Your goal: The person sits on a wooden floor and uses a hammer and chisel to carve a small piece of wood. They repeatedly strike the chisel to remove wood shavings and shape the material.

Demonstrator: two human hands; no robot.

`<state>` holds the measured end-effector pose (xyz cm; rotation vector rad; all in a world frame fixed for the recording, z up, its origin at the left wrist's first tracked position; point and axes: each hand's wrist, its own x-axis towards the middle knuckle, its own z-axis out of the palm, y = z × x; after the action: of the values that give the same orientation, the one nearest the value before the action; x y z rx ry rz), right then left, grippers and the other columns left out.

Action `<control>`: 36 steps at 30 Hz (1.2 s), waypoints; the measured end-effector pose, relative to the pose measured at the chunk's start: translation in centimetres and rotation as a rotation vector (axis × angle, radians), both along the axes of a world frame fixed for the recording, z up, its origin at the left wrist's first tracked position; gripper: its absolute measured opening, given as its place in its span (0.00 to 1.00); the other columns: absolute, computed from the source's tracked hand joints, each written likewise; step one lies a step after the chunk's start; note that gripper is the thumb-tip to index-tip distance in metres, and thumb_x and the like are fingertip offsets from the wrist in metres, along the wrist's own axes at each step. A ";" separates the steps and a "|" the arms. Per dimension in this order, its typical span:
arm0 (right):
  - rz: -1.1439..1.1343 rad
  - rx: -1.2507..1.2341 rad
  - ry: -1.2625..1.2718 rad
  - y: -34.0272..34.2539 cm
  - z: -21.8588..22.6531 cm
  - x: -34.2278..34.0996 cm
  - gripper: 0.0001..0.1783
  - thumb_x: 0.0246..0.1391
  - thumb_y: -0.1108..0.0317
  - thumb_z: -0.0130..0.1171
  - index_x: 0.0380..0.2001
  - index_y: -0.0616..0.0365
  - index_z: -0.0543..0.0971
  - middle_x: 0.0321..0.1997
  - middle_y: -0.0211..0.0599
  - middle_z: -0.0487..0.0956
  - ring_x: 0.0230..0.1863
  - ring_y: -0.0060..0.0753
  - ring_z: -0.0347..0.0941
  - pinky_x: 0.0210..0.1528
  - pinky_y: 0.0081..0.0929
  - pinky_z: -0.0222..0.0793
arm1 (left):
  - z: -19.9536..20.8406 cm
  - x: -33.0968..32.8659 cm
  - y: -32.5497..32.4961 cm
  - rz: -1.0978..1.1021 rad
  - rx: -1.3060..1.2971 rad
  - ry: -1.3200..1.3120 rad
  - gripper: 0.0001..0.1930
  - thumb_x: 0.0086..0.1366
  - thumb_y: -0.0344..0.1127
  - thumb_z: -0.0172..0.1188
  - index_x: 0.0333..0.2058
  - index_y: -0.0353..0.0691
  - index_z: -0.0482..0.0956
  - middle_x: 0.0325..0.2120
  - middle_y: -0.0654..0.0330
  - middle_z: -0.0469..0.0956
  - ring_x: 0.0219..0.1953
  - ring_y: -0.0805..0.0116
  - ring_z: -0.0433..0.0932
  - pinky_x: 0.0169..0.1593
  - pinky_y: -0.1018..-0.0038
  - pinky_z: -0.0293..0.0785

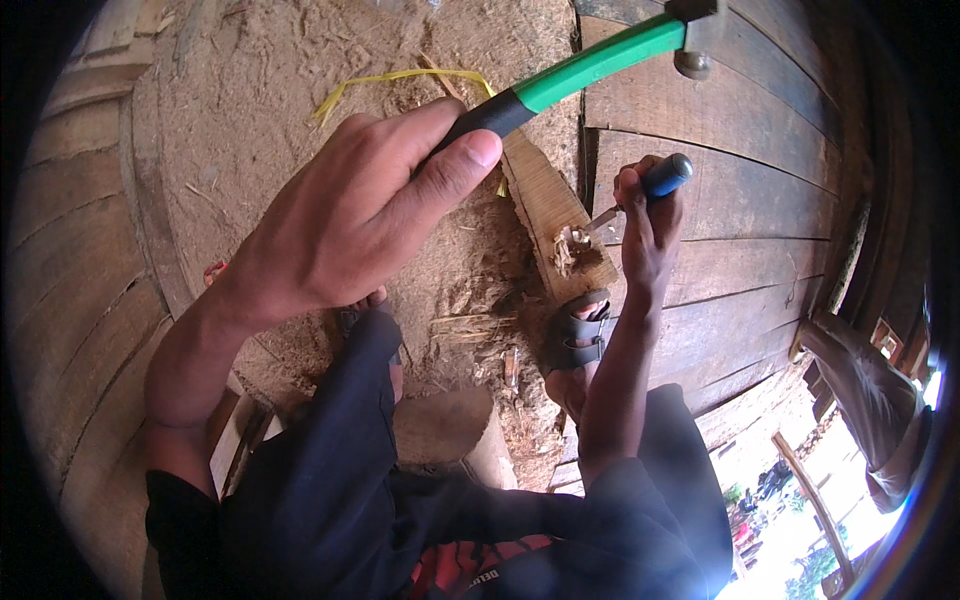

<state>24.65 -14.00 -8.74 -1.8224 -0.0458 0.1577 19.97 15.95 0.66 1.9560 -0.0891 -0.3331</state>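
My left hand grips the black end of a hammer with a green handle; its metal head is raised at the upper right. My right hand is wrapped round the blue handle of a chisel. The chisel slants down to the left, its blade close to a pile of wood shavings on a wooden beam. Shavings hide the blade's tip, so I cannot tell how deep it sits. The beam's near end lies by my sandalled foot.
Plank walls stand on the right and on the left. A yellow strap lies on the sawdust-covered ground beyond the beam. A cut log is between my legs. Cloth hangs at the right beside a bright opening.
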 end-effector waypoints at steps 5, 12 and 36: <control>0.037 -0.089 -0.010 -0.1 -0.5 0.8 0.10 0.63 0.64 0.59 0.36 0.57 0.71 0.29 0.26 0.67 0.30 0.20 0.61 0.34 0.22 0.61 | 2.1 1.8 -1.1 -0.140 -0.001 0.079 0.25 0.75 0.54 0.43 0.31 0.37 0.71 0.14 0.68 0.61 0.16 0.78 0.60 0.21 0.73 0.57; 0.000 -0.118 -0.040 -0.1 -1.0 0.8 0.10 0.62 0.64 0.60 0.36 0.57 0.72 0.27 0.27 0.69 0.29 0.20 0.63 0.32 0.23 0.62 | 0.8 1.5 -2.5 -0.145 0.132 -0.206 0.24 0.75 0.52 0.44 0.33 0.35 0.73 0.15 0.64 0.61 0.16 0.72 0.59 0.22 0.70 0.59; -0.069 -0.075 -0.020 -0.4 -1.1 1.0 0.10 0.61 0.64 0.61 0.34 0.57 0.72 0.26 0.27 0.70 0.28 0.19 0.65 0.31 0.20 0.62 | 0.4 1.1 -3.6 -0.207 0.063 0.006 0.21 0.76 0.49 0.45 0.33 0.36 0.71 0.12 0.66 0.59 0.12 0.73 0.59 0.18 0.67 0.58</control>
<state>25.69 -14.42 -9.82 -1.8978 0.0089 0.0939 21.03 12.31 1.08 2.0122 -0.2810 -0.4827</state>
